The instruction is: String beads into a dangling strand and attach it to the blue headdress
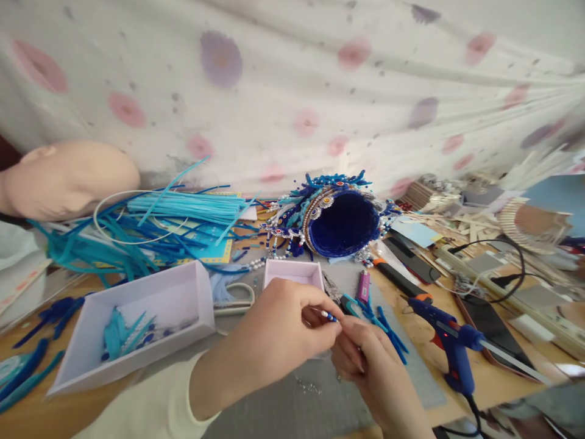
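Note:
In the head view a short row of small white and blue beads (329,316) shows between my hands. My left hand (274,323) curls around it, thumb and forefinger pinched close to its end. Fingers closed, my right hand (370,360) meets the same end, and its thumb and forefinger pinch there. Any wire or thread through the beads is too fine to make out. Just behind my hands is a small white box (292,271), partly covered by my left hand. Small clear or silver pieces (308,385) lie on the grey cutting mat (265,402) below.
A blue beaded headdress (345,219) lies behind, its hollow facing me. Left are a white tray (132,305) with trimmings, turquoise pipe cleaners (187,210) and a mannequin head (68,180). Right are a blue glue gun (450,341), a purple lighter (364,286), a phone (493,332) and power strips.

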`<state>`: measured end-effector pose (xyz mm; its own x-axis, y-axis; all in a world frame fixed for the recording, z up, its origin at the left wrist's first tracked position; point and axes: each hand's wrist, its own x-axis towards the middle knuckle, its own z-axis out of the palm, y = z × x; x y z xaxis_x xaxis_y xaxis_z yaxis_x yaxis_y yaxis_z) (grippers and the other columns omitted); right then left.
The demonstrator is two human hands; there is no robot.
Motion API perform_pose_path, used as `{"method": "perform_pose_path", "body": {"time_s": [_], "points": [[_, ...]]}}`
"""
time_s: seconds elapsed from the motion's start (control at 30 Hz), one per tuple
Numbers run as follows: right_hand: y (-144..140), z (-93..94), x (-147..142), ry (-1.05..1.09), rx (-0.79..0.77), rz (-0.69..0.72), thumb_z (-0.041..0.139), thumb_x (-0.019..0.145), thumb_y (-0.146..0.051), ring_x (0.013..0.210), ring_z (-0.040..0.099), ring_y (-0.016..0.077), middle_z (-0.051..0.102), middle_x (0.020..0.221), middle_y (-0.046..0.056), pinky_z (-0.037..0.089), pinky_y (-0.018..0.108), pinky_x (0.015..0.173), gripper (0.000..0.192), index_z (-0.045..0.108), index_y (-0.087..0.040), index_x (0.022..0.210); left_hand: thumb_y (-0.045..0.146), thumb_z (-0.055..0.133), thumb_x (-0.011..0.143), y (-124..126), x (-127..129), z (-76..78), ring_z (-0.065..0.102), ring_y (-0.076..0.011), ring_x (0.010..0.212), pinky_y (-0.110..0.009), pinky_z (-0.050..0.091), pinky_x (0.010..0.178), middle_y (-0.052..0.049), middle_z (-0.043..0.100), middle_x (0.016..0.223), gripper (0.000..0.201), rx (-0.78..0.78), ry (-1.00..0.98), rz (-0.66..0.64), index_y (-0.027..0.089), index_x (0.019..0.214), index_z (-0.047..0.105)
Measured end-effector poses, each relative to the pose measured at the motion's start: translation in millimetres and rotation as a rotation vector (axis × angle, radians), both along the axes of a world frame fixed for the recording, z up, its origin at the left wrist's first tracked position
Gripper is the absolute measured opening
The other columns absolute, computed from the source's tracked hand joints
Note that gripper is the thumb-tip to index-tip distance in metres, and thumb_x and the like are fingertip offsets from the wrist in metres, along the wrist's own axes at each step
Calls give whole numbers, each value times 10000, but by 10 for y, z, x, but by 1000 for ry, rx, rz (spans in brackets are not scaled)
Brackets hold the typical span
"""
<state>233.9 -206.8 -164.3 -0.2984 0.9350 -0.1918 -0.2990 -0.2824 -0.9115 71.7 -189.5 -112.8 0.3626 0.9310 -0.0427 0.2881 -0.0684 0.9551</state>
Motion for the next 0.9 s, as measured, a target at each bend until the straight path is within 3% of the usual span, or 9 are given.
{"method": "perform_pose_path", "body": {"time_s": [0.13, 0.27, 0.4, 0.53, 0.67, 0.77, 0.9], "points": [[38, 17, -9, -245, 134, -56, 613, 833, -558, 432, 198, 77, 272, 460, -70, 141, 269, 423, 545, 382, -219, 475, 227, 603, 765, 47, -5, -58, 709, -182, 707, -231, 485, 596, -12, 766, 759, 206, 22, 6, 22, 200, 875, 774], [65, 59, 68, -340, 109, -7, 607, 811, -617, 441, 200, 79, 261, 478, -68, 136, 274, 426, 563, 368, -224, 488, 201, 601, 725, 92, -46, -56, 683, -171, 653, -236, 466, 588, -21, 750, 714, 175, 102, 102, 50, 175, 790, 761], [95, 54, 310, -427, 68, -121, 674, 747, -632, 441, 212, 80, 280, 478, -60, 125, 283, 427, 569, 378, -223, 486, 166, 591, 694, 187, -158, -121, 649, -161, 587, -239, 434, 560, -8, 712, 620, 140, 177, 224, 66, 172, 696, 732], [103, 47, 433, -237, 21, -245, 726, 748, -551, 450, 152, 74, 233, 480, -75, 98, 277, 422, 520, 429, -206, 496, 137, 562, 724, 241, -170, -292, 631, -156, 543, -241, 414, 541, -20, 699, 587, 178, 146, 329, -82, 164, 706, 737], [96, 65, 324, -22, 44, -199, 656, 860, -442, 472, 117, 77, 198, 511, -84, 122, 245, 432, 339, 594, -182, 650, 127, 577, 729, 201, -94, -428, 647, -181, 605, -267, 424, 587, -64, 742, 694, 200, 197, 456, -167, 174, 765, 768], [106, 77, 222, 133, 51, -202, 623, 891, -335, 473, 108, 80, 206, 519, -92, 148, 223, 433, 166, 654, -191, 816, 122, 589, 727, 182, -104, -411, 675, -206, 693, -290, 461, 666, -71, 770, 823, 252, 174, 497, -212, 199, 866, 784], [148, 63, 167, 264, 34, -230, 591, 896, -294, 456, 122, 81, 230, 498, -93, 178, 205, 424, 150, 618, -197, 785, 171, 577, 772, 327, -149, -260, 685, -192, 689, -281, 478, 682, -53, 778, 883, 257, 124, 486, -150, 212, 928, 778]]}}
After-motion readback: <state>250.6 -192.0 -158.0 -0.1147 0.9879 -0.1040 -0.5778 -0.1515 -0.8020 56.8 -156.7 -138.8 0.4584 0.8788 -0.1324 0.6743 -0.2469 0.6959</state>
